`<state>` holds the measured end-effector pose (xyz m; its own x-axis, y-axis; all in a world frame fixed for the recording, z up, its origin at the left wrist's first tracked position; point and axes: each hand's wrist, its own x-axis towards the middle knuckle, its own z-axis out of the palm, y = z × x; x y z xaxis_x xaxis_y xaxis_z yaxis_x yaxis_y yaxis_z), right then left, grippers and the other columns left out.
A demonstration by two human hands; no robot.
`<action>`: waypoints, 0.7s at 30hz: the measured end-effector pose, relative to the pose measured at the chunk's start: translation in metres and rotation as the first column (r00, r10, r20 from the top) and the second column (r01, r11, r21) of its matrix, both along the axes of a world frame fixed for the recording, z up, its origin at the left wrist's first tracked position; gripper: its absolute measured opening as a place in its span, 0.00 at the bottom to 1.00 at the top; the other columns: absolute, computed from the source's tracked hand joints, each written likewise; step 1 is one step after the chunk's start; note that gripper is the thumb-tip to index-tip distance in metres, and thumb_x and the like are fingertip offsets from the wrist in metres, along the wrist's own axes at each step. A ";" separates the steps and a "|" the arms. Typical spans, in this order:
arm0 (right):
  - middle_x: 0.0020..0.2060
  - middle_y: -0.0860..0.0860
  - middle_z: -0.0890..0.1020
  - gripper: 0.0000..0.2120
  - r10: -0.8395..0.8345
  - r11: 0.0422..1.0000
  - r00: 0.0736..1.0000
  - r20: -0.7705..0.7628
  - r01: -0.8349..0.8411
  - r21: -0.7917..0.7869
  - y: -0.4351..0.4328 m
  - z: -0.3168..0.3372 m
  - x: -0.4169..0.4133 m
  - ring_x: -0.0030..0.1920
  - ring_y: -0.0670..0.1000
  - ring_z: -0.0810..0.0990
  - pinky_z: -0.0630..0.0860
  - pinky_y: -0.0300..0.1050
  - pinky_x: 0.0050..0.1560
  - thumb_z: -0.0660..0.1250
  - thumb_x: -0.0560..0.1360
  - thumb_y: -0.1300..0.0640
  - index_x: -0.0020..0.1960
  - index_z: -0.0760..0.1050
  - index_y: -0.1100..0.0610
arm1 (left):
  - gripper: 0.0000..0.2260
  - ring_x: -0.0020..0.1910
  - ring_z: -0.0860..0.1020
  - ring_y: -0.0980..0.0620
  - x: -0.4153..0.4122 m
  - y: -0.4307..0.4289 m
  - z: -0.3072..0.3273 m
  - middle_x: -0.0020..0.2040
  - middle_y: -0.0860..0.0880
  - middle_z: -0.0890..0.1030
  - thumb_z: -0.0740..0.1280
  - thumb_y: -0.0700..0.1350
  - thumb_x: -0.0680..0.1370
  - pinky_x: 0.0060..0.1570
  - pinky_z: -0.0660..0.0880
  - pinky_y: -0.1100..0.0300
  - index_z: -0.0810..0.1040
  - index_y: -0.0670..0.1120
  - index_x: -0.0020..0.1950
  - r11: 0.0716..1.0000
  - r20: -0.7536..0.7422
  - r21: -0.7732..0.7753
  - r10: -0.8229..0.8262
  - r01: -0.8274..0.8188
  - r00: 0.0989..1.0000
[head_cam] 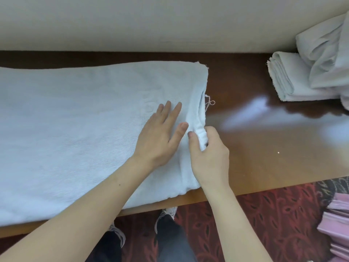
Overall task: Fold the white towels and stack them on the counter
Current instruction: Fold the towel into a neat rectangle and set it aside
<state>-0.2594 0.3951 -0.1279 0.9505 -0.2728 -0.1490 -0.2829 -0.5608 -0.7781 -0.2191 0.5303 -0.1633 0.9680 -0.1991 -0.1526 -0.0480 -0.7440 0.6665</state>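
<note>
A large white towel (75,120) lies spread in layers on the dark wooden counter (255,129), reaching off the left of the frame. My left hand (160,135) presses flat on it near its right edge, fingers straight. My right hand (207,154) pinches a bunched fold of the towel's right edge between thumb and fingers. At the counter's far right sits a folded white towel (287,82), with crumpled white towels (324,53) heaped on and behind it.
A pale wall (170,21) runs behind the counter. The counter's front edge (264,188) crosses below my hands. Below it are red patterned carpet (264,224), my shoes and dark trousers (170,239), and stacked pink fabric (336,229) at the right.
</note>
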 end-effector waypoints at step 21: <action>0.33 0.46 0.80 0.25 0.066 0.971 0.998 -0.015 -0.068 -0.231 0.001 0.003 -0.006 0.36 0.54 0.78 0.69 0.49 0.39 0.62 0.74 0.32 0.63 0.70 0.47 | 0.30 0.41 0.70 0.47 0.135 -0.075 0.030 0.48 0.48 0.71 0.73 0.62 0.72 0.28 0.59 0.57 0.70 0.43 0.61 0.886 -0.025 0.439 0.175 -0.146 0.984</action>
